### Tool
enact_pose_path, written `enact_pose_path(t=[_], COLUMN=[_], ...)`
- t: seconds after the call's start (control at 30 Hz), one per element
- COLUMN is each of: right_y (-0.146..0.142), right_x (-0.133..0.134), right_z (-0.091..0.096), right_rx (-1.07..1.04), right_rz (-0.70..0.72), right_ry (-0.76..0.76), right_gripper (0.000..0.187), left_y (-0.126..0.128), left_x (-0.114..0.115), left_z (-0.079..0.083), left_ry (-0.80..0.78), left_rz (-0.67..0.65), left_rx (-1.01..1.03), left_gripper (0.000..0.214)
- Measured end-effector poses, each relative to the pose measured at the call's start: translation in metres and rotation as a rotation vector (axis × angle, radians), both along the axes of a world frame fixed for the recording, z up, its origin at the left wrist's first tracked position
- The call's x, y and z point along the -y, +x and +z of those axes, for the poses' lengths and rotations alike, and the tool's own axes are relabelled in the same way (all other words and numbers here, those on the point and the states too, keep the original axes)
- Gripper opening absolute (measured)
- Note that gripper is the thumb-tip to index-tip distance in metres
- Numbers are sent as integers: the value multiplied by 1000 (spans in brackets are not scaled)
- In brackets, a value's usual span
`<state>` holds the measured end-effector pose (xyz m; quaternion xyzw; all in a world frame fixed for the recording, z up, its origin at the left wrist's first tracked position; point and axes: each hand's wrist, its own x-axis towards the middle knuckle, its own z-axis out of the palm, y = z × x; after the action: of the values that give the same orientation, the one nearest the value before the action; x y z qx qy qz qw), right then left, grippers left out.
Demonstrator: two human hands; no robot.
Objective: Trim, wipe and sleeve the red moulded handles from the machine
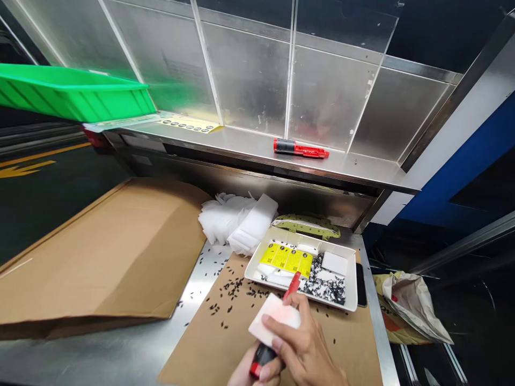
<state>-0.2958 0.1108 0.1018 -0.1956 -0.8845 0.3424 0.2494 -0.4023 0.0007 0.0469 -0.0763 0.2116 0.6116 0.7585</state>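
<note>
At the bottom centre, my left hand (263, 370) is closed around the black and red handle of a hand tool (263, 354). Its red tip pokes out beyond a thin white square pad (270, 317), which hides the tool's middle. My right hand (308, 343) presses fingers and thumb onto this pad, above the tool. Just beyond the hands stands a white tray (350, 292) with small black bits (332, 287), white pads and a yellow printed label sheet (285, 259). Many black bits lie loose on the brown cardboard sheet (341, 348).
A pile of white foam sheets (237, 220) and an olive-green strip (308, 226) lie behind the tray. On the metal shelf rests a similar red-and-black tool (301, 148). A large cardboard box (104, 252) and green bin (80, 96) stand left, a paper bag (414, 308) right.
</note>
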Motion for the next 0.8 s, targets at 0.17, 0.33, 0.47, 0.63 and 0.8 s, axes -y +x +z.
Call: enact_pose_path(t=[0.17, 0.33, 0.47, 0.63, 0.8], right_y=[-3, -7, -12, -14, -17], right_x=[-2, 6, 6, 5, -8], right_z=[-3, -11, -14, -22, -25], right_rx=[29, -34, -28, -130, -100], right_rz=[-127, -66, -143, -77, -221], right_ry=[-14, -63, -52, -32, 0], right_gripper=[34, 36, 36, 35, 35], left_y=[5, 10, 8, 5, 3], left_x=[-5, -5, -5, -4, -5], left_z=[9, 19, 22, 16, 7], left_ry=[-13, -67, -76, -57, 29], left_rz=[71, 109, 73, 40, 12], left_rx=[-133, -268, -330, -340, -280], left_gripper=[40, 48, 57, 56, 62])
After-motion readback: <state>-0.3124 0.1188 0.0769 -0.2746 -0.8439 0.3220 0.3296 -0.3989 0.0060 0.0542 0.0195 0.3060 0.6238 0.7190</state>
